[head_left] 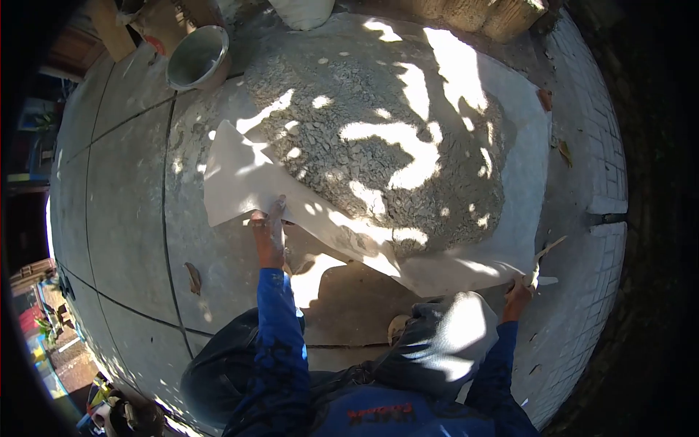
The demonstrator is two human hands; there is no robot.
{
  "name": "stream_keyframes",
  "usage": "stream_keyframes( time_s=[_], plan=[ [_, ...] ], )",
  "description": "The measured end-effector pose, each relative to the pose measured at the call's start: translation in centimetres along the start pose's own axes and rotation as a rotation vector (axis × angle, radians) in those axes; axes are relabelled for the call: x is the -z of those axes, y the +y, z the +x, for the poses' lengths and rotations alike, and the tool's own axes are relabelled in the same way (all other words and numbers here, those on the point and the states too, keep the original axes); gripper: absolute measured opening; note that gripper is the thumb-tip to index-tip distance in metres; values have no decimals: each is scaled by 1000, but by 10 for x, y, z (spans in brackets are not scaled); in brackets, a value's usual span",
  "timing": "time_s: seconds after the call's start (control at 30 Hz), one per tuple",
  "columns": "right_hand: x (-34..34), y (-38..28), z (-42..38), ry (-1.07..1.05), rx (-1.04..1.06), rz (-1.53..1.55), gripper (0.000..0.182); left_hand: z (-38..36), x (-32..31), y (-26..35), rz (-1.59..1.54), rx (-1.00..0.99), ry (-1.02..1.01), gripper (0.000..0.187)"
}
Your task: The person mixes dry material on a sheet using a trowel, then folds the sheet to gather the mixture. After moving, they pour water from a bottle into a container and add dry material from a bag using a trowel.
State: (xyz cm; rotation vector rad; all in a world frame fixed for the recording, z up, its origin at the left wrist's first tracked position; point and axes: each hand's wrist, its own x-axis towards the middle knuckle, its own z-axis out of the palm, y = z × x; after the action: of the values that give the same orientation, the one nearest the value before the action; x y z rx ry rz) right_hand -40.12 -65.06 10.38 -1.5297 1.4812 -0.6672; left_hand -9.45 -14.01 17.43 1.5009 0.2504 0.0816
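Pale sheeting (240, 173) lies on the floor (131, 211) in front of the person in the head view, its near edge raised and held by both bare hands. A broad, lumpy heap of grey mix (328, 138) sits on it, and at the left the sheeting's near side is lifted into a pointed flap beside the heap.

The left arm, in a blue sleeve (280, 313), reaches almost straight forward between the person's body and the sheeting. The left hand (269, 229) points away from the body, its fingers clamped on the near edge at the flap; how each finger sits under the material cannot be told.

The right arm, in its own sleeve (497, 357), reaches forward and slightly outward past the knee (462, 328). The right hand (518, 291) is at the sheeting's near right corner, fingers curled in and closed on the edge, though their exact spacing is too small to tell.

Beyond the flap, at the upper left, stands a round bucket (198, 60), just beside the heap. A dry leaf (193, 279) lies on the floor to the left of the left forearm. Patches of sunlight fall across the heap and the sheeting.
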Motion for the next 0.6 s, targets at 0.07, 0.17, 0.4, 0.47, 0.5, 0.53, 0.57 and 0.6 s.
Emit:
stream_keyframes(
  time_s=[0.07, 0.17, 0.4, 0.47, 0.5, 0.53, 0.57, 0.6],
  plan=[
    [22, 29, 14, -49, 19, -141, 29, 15, 33, -11, 165, 215, 20, 22],
    [45, 48, 20, -64, 67, -348, 32, 21, 80, -11, -342, 253, 431, 33],
    [78, 46, 11, -251, 620, -967, 18, 159, 222, 9, 1086, 20, 594, 45],
    [86, 32, 18, -343, 738, -1142, 18, 205, 228, 18, 1414, -226, 241, 47],
    [87, 27, 26, -429, 853, -1316, 18, 224, 223, 26, 1600, -264, 123, 48],
    [109, 44, 54, -463, 1028, -1385, 20, 236, 202, 42, 1783, -299, -7, 50],
    [121, 57, 74, -487, 1203, -1448, 25, 258, 191, 40, 1722, -232, -73, 51],
    [107, 36, 56, -384, 683, -1178, 32, 282, 179, 35, 1657, -171, -141, 52]
  ],
)
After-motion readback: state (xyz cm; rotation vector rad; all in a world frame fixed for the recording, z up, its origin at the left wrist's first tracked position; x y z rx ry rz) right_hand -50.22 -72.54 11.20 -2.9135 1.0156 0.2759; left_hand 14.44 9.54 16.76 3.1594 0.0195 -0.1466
